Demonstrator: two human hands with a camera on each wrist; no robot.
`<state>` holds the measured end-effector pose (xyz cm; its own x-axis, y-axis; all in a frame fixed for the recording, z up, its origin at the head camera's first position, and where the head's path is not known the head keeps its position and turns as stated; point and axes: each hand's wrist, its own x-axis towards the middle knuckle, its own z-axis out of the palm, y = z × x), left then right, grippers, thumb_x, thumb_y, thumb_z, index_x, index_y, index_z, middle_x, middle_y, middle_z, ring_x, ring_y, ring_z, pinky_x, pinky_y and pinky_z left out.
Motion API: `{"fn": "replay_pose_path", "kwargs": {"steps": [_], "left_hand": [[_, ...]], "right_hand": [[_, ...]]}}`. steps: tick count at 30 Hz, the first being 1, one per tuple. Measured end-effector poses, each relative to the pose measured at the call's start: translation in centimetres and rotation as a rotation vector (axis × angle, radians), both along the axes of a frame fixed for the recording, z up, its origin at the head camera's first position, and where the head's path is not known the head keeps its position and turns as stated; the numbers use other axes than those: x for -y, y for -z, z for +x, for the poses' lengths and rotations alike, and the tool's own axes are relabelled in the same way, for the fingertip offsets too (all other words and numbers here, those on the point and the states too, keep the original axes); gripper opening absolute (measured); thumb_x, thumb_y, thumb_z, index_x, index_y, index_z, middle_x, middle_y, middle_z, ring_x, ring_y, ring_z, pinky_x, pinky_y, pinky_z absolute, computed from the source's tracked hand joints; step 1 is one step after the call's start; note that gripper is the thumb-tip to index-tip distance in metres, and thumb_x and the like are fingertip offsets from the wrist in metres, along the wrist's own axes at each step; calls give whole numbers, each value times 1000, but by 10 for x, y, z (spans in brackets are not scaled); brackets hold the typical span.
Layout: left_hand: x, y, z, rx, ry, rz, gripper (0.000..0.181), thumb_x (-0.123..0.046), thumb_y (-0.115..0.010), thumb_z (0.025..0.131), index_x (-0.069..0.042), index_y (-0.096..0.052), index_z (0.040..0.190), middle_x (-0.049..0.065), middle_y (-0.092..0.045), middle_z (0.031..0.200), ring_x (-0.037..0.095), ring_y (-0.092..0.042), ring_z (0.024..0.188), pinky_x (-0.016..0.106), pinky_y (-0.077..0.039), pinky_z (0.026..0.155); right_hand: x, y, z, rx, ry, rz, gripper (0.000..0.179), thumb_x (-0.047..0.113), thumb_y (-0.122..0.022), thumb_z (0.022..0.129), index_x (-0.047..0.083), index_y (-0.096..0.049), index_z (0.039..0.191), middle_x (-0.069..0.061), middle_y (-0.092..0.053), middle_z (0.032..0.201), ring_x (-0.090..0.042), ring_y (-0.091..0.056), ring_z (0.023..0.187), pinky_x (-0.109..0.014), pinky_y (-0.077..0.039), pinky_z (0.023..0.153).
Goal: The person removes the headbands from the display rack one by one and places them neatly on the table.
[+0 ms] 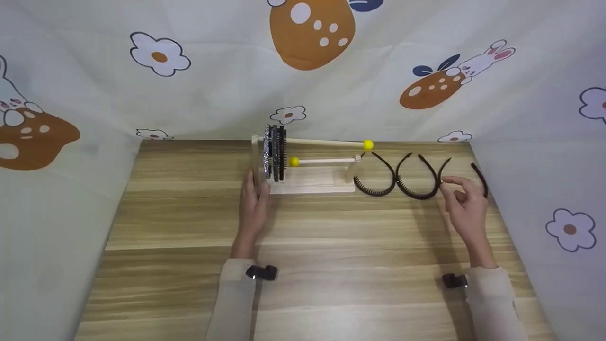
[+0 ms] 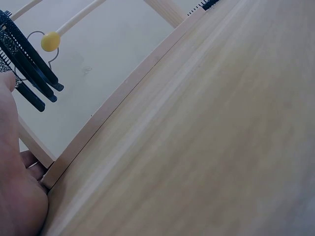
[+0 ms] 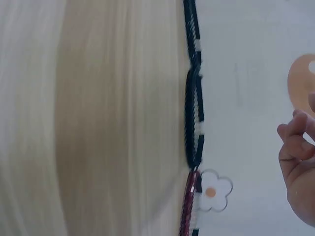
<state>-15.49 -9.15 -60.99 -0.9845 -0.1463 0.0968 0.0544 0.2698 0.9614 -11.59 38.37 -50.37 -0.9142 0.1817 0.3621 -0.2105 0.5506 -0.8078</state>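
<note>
My left hand (image 1: 252, 208) grips the left upright of a pale wooden rack (image 1: 312, 188), thumb on one side and fingers on the other. Several dark and glittery headbands (image 1: 275, 154) hang together on the rack's rear peg, near that upright. In the left wrist view their ends (image 2: 37, 73) hang clear of the base. My right hand (image 1: 466, 213) hovers over the rightmost headband (image 1: 480, 180), which looks dark red (image 3: 188, 206) in the right wrist view. Its thumb and index finger are bent with a small gap, and nothing shows between them.
Two black toothed headbands, a left one (image 1: 378, 193) and a middle one (image 1: 421, 196), lie in a row right of the rack. The rack's pegs end in yellow balls (image 1: 368, 145). A printed cloth (image 1: 227, 85) hangs behind the wood-grain table (image 1: 331, 265).
</note>
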Motion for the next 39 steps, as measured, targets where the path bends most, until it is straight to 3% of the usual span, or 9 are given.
{"fn": "replay_pose_path", "kwargs": {"steps": [3, 9, 13, 22, 29, 32, 34, 39], "left_hand": [[0, 1, 0, 0, -5, 8, 74, -39, -50, 116, -13, -19, 179, 23, -24, 180, 52, -42, 154, 77, -30, 125], [0, 2, 1, 8, -11, 20, 73, -38, -51, 116, -13, -21, 178, 25, -29, 178, 51, -43, 153, 76, -33, 124], [0, 2, 0, 2, -8, 16, 74, -37, -51, 116, -12, -20, 178, 25, -29, 178, 52, -44, 152, 76, -34, 123], [0, 3, -1, -8, -7, 4, 72, -34, -49, 116, -4, -21, 176, 26, -29, 177, 49, -33, 161, 69, -24, 131], [0, 1, 0, 2, -14, 8, 73, -35, -51, 116, -6, -23, 176, 26, -31, 177, 50, -36, 158, 72, -27, 129], [0, 1, 0, -5, -12, 9, 73, -35, -51, 115, -6, -23, 176, 26, -30, 177, 50, -35, 159, 72, -27, 129], [0, 1, -1, -1, -12, 11, 74, -35, -51, 115, -6, -22, 177, 26, -27, 179, 49, -32, 161, 71, -24, 131], [0, 2, -2, 12, -4, 16, 76, -38, -50, 116, -6, -19, 177, 24, -20, 182, 49, -27, 163, 69, -21, 133]], "right_hand": [[6, 7, -5, -5, 7, -109, 19, -5, -65, 109, -14, -72, 125, 8, -47, 52, 2, -37, 44, -15, -27, 44], [26, 11, -10, -29, -9, -370, 22, 3, -67, 110, -18, -69, 119, 1, -70, 96, -1, -42, 48, -15, -32, 44], [40, 10, -12, -62, -53, -480, 21, 1, -68, 109, -19, -68, 115, -5, -72, 101, -3, -46, 52, -15, -36, 46], [70, 10, -15, -113, -146, -512, 19, -4, -66, 108, -21, -66, 115, -6, -74, 104, -5, -48, 49, -15, -38, 45], [97, 12, -16, -137, -205, -513, 17, -6, -64, 108, -22, -65, 114, 2, -66, 86, -2, -45, 48, -15, -35, 45], [110, 11, -17, -146, -243, -519, 16, -6, -62, 108, -21, -64, 114, 2, -68, 87, 0, -44, 50, -14, -34, 45], [118, 12, -19, -146, -264, -516, 15, -7, -62, 108, -21, -65, 113, 0, -71, 96, 0, -44, 51, -14, -34, 45], [139, 15, -19, -94, -297, -502, 15, -5, -64, 107, -19, -66, 113, 1, -75, 101, 1, -44, 51, -14, -34, 45]]}}
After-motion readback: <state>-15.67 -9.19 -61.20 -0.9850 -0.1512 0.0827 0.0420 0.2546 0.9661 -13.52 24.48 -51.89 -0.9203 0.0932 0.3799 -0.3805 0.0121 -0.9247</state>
